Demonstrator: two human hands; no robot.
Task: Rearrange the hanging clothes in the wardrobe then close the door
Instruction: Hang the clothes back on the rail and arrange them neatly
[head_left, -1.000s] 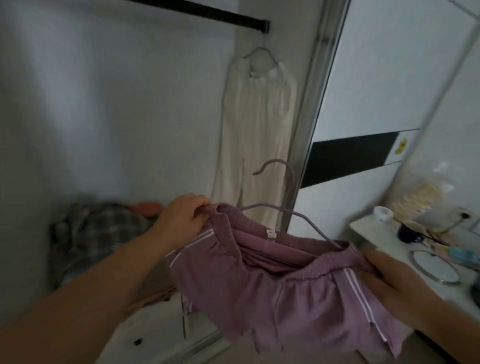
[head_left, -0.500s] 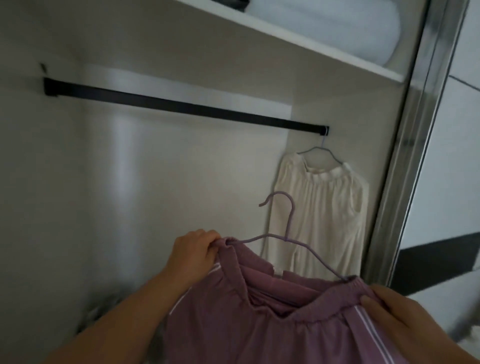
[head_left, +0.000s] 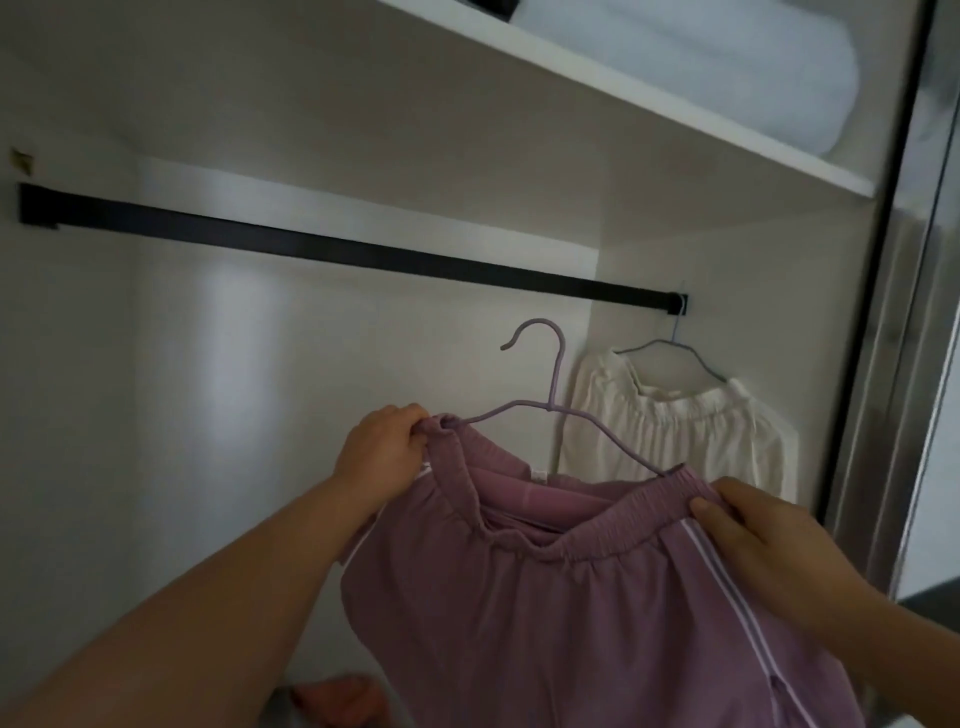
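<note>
Head view, purple hanger (head_left: 550, 410) hook upright, opening leftward, below rail (head_left: 363, 254)

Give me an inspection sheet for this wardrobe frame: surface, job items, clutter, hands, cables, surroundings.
Surface: black rail, mostly bare; white shelf above.
Job's things: purple shorts on purple hanger, hook below the rail, not yet hung; cream garment hangs at the rail's right end.
Clutter: orange fabric low in the wardrobe; white bundle on the shelf.
Hands: left hand and right hand each grip the shorts' waistband.
Cables: nothing seen.
Surroundings: metal door frame at right.
</note>
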